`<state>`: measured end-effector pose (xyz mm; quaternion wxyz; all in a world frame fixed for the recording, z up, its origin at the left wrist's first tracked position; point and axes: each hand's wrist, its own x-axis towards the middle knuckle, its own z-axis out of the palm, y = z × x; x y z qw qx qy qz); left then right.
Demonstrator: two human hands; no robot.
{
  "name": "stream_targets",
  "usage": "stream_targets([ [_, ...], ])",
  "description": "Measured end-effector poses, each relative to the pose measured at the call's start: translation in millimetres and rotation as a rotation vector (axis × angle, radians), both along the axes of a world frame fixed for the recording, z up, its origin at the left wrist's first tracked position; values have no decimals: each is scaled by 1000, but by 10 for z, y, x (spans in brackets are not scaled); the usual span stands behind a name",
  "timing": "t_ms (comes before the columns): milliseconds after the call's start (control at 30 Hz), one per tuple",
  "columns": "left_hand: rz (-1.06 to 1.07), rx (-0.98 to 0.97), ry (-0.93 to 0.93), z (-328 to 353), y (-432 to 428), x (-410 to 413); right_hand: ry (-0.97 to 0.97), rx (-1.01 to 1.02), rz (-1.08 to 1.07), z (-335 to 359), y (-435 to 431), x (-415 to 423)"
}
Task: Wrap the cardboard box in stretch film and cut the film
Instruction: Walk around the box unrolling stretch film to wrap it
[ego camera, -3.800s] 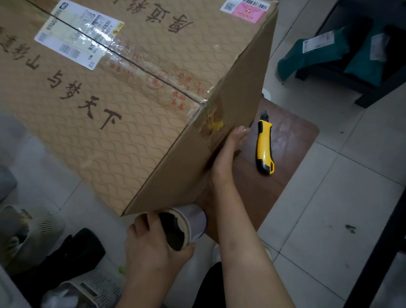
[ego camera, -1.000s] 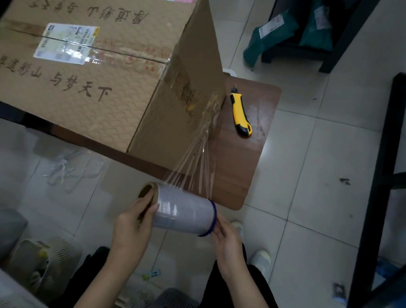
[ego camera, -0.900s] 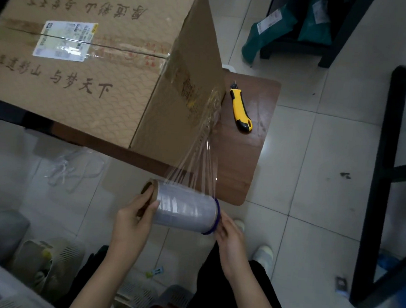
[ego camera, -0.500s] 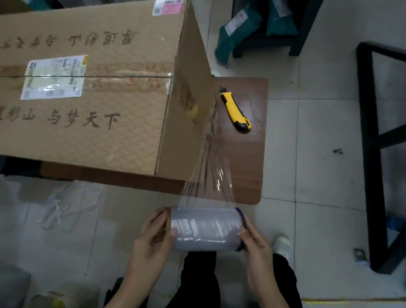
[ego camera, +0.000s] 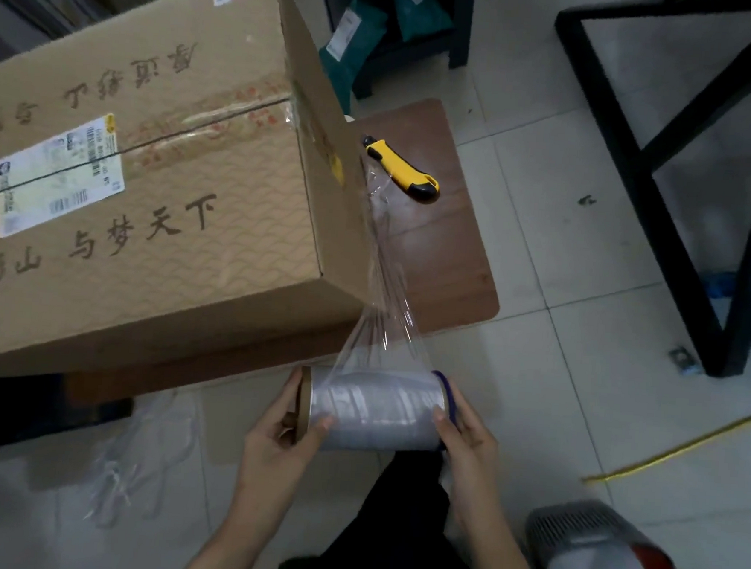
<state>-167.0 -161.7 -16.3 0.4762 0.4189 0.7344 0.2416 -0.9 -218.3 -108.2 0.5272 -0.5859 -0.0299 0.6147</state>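
Your left hand is curled around the brown cardboard core end of the clear stretch-film roll, thumb laid over the film and fingers cupping the core's rim, so the roll can probably turn in your palm while you still steer it. Far to the left and above, the large brown cardboard box with dark printed characters and a white shipping label sits on the dark brown wooden table, overhanging its near edge; resting it there keeps its side faces clear for a pass of film.

From the roll, a sheet of transparent film narrows into a twisted band and runs up to the box's right-hand face, where its end clings near the corner. That anchor looks like the start of the wrap, so only a little of the task seems done. Keeping the roll horizontal and low lets the film pay off evenly and stay taut.

Your right hand grips the opposite end, by the blue rim, fingertips pressed onto the film, likely acting as a brake on tension.

Further right on the table, just beside the film's anchored end, lies the yellow-and-black utility knife, untouched and within reach for the cut, which is not yet due.
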Motion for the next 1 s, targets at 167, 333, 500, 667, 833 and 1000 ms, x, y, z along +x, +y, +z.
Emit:
stream_targets([
  [167, -54, -10, -24, 26, -125, -190, 26, 22, -98, -29, -218, -279],
  [333, -185, -13, -34, 101, -172, -478, 28, 46, -179, -34, -375, -615],
  [500, -328, -72, -45, 121, -152, -875, 6, 40, -268, -122, -564, -1127],
  [667, -513, -58, -5, 207, -3, -1387, 22, 32, -453, -69, -581, -1842],
  [833, -661, -2, 24, 308, 106, -1844, 73, 43, -579, -8, -623, -2504],
  [1000, -685, 21, -2, 266, 38, -2240, 52, 87, -631, -4, -786, -2969],
])
